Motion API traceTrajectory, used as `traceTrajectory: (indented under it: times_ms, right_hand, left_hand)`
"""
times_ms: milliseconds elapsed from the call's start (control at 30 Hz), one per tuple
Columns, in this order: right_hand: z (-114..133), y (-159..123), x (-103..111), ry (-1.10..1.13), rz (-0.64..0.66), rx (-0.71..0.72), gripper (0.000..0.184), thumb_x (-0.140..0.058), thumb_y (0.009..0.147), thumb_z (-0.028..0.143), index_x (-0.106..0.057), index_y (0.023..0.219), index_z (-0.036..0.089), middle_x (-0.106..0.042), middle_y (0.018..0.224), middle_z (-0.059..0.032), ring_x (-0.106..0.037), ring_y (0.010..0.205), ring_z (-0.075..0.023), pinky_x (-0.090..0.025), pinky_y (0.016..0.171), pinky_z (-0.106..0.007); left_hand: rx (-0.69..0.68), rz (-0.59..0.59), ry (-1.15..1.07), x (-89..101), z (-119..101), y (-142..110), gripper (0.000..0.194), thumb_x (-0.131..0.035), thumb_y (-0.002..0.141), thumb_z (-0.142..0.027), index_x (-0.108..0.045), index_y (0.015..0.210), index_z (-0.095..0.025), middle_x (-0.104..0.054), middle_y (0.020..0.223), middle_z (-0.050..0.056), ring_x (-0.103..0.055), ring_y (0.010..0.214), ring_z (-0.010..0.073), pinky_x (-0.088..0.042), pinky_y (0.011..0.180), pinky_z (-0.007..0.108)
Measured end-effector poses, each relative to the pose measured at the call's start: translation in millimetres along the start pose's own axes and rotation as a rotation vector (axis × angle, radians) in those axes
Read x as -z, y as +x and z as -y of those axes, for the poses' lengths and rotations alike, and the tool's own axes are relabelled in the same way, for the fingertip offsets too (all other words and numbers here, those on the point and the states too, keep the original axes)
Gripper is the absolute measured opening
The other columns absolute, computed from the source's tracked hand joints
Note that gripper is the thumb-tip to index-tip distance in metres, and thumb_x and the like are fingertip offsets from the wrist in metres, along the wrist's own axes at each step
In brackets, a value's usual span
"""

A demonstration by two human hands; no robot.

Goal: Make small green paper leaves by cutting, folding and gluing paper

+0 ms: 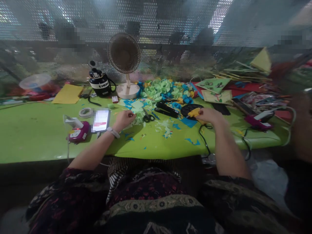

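My left hand (123,119) is over the table, its fingers closed in a pinch beside pale green paper scraps; whatever is between the fingertips is too small to make out. Close by, to its right, lie black-handled scissors (148,118). My right hand (211,115) grips a crumpled piece of yellow paper (194,112) above a round black item (187,110). Blue paper (189,122) lies just below that yellow piece. Between my hands rests a black stapler (167,110). Behind it rises a heap of folded green, blue and yellow paper pieces (162,89).
A white fan (128,91) and a black bottle (99,84) stand at the back. Near my left forearm are a lit phone (101,120), a tape roll (85,112) and a purple power socket (78,132). Another purple socket (259,123) and a cord (206,139) are at right.
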State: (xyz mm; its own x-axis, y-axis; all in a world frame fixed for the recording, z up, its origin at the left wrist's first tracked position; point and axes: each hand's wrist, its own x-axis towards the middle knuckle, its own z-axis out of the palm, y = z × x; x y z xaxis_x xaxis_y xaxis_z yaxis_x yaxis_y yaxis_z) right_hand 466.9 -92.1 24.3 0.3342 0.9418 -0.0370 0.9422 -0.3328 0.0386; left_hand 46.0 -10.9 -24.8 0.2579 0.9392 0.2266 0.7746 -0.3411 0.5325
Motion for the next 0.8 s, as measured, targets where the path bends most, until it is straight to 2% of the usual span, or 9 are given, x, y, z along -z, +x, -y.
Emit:
traceTrajectory:
  times_ms: [100, 233, 333, 433, 533, 633, 700, 767, 800]
  right_hand:
    - [2, -7, -12, -0.098, 0.069, -0.061, 0.034, -0.059, 0.079, 0.037, -0.069, 0.104, 0.017, -0.069, 0.109, -0.0151, -0.066, 0.094, -0.0288, -0.047, 0.071, -0.033]
    - [3, -6, -25, -0.072, -0.010, -0.110, 0.055, -0.062, 0.077, 0.038, -0.057, 0.126, 0.014, -0.059, 0.125, -0.0198, -0.064, 0.102, -0.0315, -0.050, 0.078, -0.037]
    - [0, -2, -34, 0.032, -0.058, -0.131, 0.065, -0.066, 0.074, 0.036, -0.050, 0.131, 0.009, -0.054, 0.129, -0.0233, -0.061, 0.107, -0.0337, -0.049, 0.086, -0.040]
    - [-4, -2, -36, 0.203, -0.168, -0.203, 0.064, -0.068, 0.072, 0.033, -0.050, 0.128, 0.008, -0.051, 0.130, -0.0249, -0.059, 0.112, -0.0352, -0.046, 0.093, -0.042]
    - [-7, -8, -27, 0.375, -0.384, -0.249, 0.059, -0.068, 0.068, 0.029, -0.052, 0.123, 0.012, -0.050, 0.131, -0.0232, -0.055, 0.118, -0.0353, -0.044, 0.097, -0.044]
    - [-5, -15, -12, 0.698, -0.546, -0.242, 0.044, -0.067, 0.065, 0.028, -0.056, 0.107, 0.018, -0.059, 0.112, -0.0158, -0.056, 0.111, -0.0312, -0.048, 0.090, -0.041]
    - [2, -19, -3, 1.036, -0.472, -0.256, 0.027, -0.064, 0.065, 0.029, -0.054, 0.088, 0.021, -0.061, 0.088, -0.0084, -0.060, 0.086, -0.0251, -0.051, 0.074, -0.037]
    - [14, -24, 0, 1.206, -0.375, -0.227, 0.017, -0.060, 0.066, 0.033, -0.049, 0.076, 0.024, -0.054, 0.066, -0.0016, -0.054, 0.061, -0.0181, -0.048, 0.057, -0.032]
    - [22, -27, 1, 1.360, -0.305, -0.175, 0.017, -0.059, 0.065, 0.033, -0.048, 0.074, 0.024, -0.052, 0.061, 0.0002, -0.050, 0.055, -0.0156, -0.045, 0.051, -0.029]
  left_hand:
    - [-0.003, 0.000, -0.008, -2.1, 2, 1, 0.027, -0.057, 0.080, -0.041, -0.068, 0.072, -0.018, -0.067, 0.062, 0.005, -0.057, 0.061, 0.0182, -0.036, 0.058, 0.028]
    - [-0.018, 0.007, -0.039, -3.7, 4, 2, 0.028, -0.055, 0.080, -0.042, -0.067, 0.071, -0.019, -0.068, 0.063, 0.005, -0.058, 0.061, 0.0182, -0.037, 0.059, 0.028]
    - [-0.012, 0.015, -0.059, -4.0, 5, 2, 0.028, -0.055, 0.080, -0.042, -0.066, 0.071, -0.018, -0.068, 0.063, 0.005, -0.058, 0.061, 0.0180, -0.037, 0.058, 0.027]
    - [-0.009, 0.021, -0.054, -3.8, 5, 2, 0.028, -0.055, 0.080, -0.042, -0.067, 0.073, -0.018, -0.068, 0.063, 0.006, -0.058, 0.061, 0.0183, -0.036, 0.057, 0.027]
    - [-0.017, 0.022, -0.048, -3.7, 6, 2, 0.028, -0.055, 0.080, -0.042, -0.067, 0.073, -0.018, -0.068, 0.062, 0.005, -0.058, 0.060, 0.0181, -0.036, 0.056, 0.027]
    - [-0.028, 0.015, -0.043, -3.9, 7, 2, 0.028, -0.054, 0.080, -0.043, -0.067, 0.072, -0.019, -0.067, 0.060, 0.005, -0.056, 0.057, 0.0174, -0.034, 0.055, 0.027]
    - [-0.039, 0.016, -0.034, -4.1, 7, 2, 0.029, -0.054, 0.079, -0.043, -0.067, 0.071, -0.019, -0.067, 0.059, 0.005, -0.055, 0.056, 0.0170, -0.033, 0.054, 0.027]
    - [-0.050, 0.017, -0.013, -4.1, 7, 2, 0.030, -0.054, 0.079, -0.043, -0.067, 0.069, -0.019, -0.066, 0.058, 0.005, -0.053, 0.055, 0.0168, -0.032, 0.054, 0.027]
    - [-0.056, 0.018, 0.000, -4.1, 6, 1, 0.030, -0.054, 0.079, -0.044, -0.067, 0.068, -0.019, -0.065, 0.057, 0.005, -0.053, 0.055, 0.0167, -0.031, 0.053, 0.027]
